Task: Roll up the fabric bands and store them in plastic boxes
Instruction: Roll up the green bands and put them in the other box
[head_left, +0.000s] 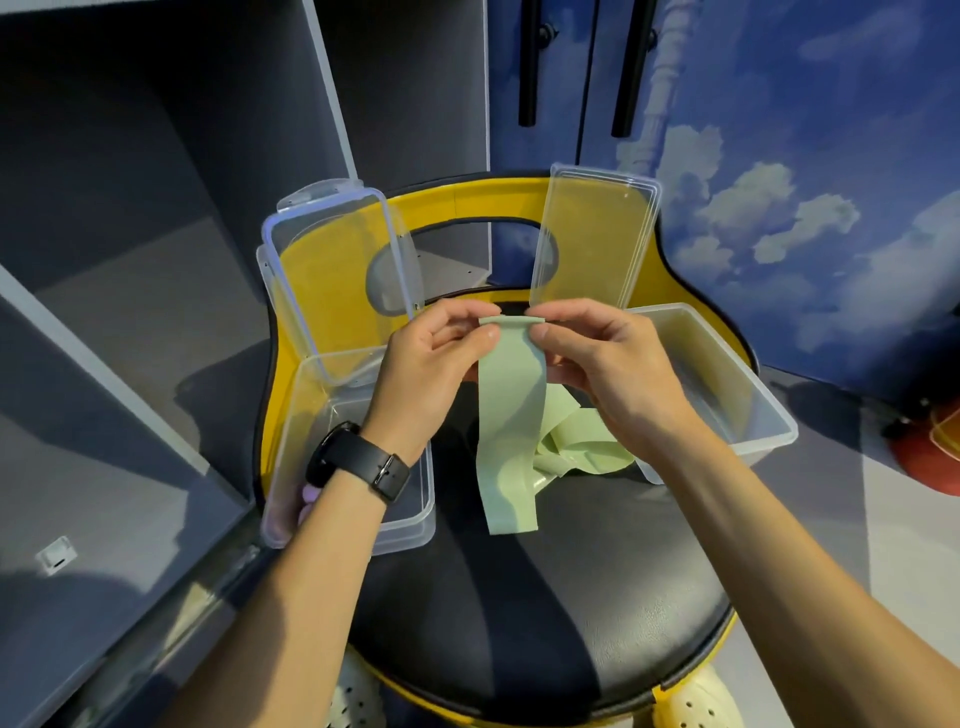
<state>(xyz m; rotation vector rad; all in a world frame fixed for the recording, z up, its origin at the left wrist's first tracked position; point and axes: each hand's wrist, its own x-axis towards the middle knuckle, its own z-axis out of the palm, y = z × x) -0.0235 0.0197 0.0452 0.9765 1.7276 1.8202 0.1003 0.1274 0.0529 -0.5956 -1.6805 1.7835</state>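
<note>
Head view is showing no readable writing or brand on anything. Both hands are pinching the top edge of a pale green fabric band (511, 395), where a small fold is turned over. The left hand (431, 364), with a black watch (358, 460) on its wrist, is gripping the left corner between thumb and fingers; the right hand (608, 358) is gripping the right corner likewise. The band is hanging down onto the black chair seat (545, 597), its rest lying crumpled between two clear plastic boxes: the left box (410, 535) and the right box (753, 410), each with its lid standing open.
</note>
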